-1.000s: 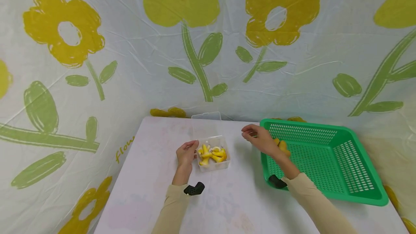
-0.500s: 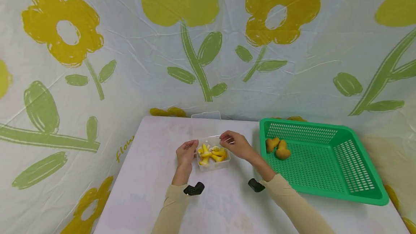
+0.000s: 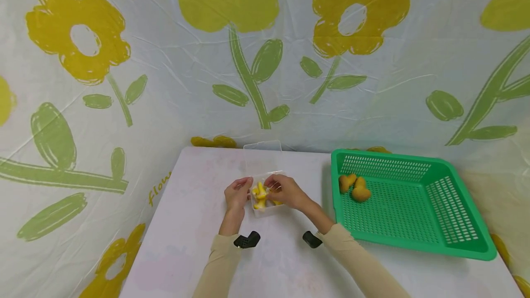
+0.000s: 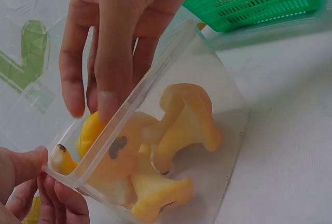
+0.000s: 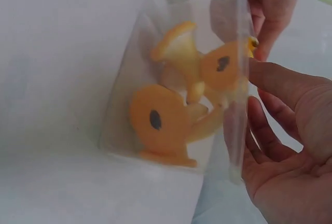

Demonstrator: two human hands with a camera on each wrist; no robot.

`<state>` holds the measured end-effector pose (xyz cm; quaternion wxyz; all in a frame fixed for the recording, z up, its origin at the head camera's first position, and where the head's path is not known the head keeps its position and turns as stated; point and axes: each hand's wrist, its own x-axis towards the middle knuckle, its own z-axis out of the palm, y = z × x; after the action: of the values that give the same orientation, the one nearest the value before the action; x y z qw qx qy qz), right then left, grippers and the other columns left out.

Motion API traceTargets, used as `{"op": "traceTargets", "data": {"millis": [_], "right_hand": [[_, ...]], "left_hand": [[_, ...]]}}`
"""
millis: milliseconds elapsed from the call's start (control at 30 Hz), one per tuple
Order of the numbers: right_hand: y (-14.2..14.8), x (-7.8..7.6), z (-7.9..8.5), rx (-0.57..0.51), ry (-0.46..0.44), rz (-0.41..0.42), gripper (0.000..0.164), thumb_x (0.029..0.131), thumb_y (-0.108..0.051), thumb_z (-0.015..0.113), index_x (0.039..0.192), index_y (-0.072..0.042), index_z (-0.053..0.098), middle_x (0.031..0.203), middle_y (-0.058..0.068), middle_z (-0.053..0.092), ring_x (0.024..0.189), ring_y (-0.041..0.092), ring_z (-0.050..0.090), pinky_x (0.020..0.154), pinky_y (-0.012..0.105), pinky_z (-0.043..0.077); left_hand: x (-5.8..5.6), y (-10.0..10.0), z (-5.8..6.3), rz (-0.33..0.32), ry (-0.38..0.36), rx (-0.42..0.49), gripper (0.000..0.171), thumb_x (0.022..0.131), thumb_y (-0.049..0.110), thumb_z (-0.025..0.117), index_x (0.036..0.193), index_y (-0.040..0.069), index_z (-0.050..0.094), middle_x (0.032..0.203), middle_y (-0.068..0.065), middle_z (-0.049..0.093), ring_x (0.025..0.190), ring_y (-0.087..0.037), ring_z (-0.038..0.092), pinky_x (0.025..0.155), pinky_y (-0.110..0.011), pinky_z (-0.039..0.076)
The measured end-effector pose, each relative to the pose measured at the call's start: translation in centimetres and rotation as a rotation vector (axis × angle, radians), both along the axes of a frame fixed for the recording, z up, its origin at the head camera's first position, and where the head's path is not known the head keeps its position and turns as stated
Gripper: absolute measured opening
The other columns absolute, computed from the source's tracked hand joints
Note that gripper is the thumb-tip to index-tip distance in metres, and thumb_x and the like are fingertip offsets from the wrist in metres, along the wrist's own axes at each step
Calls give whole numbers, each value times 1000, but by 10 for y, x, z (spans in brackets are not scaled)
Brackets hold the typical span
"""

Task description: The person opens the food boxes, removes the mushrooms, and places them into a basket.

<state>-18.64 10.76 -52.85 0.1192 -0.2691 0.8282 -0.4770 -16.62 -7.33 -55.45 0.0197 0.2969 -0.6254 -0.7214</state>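
Right hand [image 3: 286, 192] dips in box [image 3: 267, 212]

It has moved left from the green basket [image 3: 401, 210]. Its half-bent fingers reach the yellow mushrooms [image 3: 259, 197]; I can't tell if they grip one. The left hand [image 3: 237, 194] still pinches the box's edge. Left of it, the cloth [image 3: 158, 188] says "flow".

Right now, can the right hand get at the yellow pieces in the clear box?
Likely yes: the right hand is over the open clear box, the lid is folded back, and the left hand grips only one edge, leaving the yellow pieces within reach.
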Motion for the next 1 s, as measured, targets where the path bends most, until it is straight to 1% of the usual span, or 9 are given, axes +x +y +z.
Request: {"op": "traceTargets", "data": {"millis": [133,200,367,433,533,667,800,1000], "right_hand": [[-5,3,-4,15,56,36,28,86,6,78,110,7,65,107,20,66,96,35,63,91,46,57],[-7,4,-5,5,80,46,27,86,7,77,110,7,65,106,20,66,95,35,63,90,45,57],[-9,6,-9,-42,120,49,23,89,6,75,110,7,66,105,20,66,95,35,65,89,47,58],[-8,8,-8,-51,123,37,22,90,5,74,110,6,67,106,19,67,95,33,66,89,49,58],[-5,9,-5,-42,120,5,21,92,2,74,112,4,68,108,16,68,96,29,66,88,46,59],[3,10,2,-11,79,-44,23,94,-5,73,117,-1,69,113,11,68,98,25,65,89,41,59],[13,10,8,-14,42,-62,22,96,-7,72,117,-3,69,114,10,68,100,27,65,91,43,58],[29,8,17,-46,32,-73,21,95,-7,73,116,-3,69,111,10,69,101,28,67,86,35,60]], "left_hand": [[1,0,2,-1,17,10,26,93,19,79,108,-1,74,93,-7,69,72,-16,53,57,-22,49],[1,0,2,-2,21,12,26,93,18,79,108,-2,73,92,-7,69,72,-15,53,57,-22,49],[1,0,3,-8,5,4,26,93,20,78,109,0,74,94,-7,68,73,-15,53,58,-21,50],[0,-1,3,-10,-1,2,27,94,21,78,110,0,74,96,-8,69,74,-16,53,59,-22,50],[0,-2,2,-11,-6,-5,28,93,22,78,110,0,74,97,-9,69,75,-16,53,60,-22,51],[1,-1,3,-5,-6,-15,27,93,22,78,109,1,74,95,-9,68,75,-17,53,59,-22,51],[0,-1,2,0,-9,-18,25,93,21,78,108,1,74,93,-7,68,75,-16,54,59,-22,50],[0,-1,2,1,-16,-21,24,93,21,79,107,2,74,93,-6,68,74,-16,54,59,-22,50]]}}
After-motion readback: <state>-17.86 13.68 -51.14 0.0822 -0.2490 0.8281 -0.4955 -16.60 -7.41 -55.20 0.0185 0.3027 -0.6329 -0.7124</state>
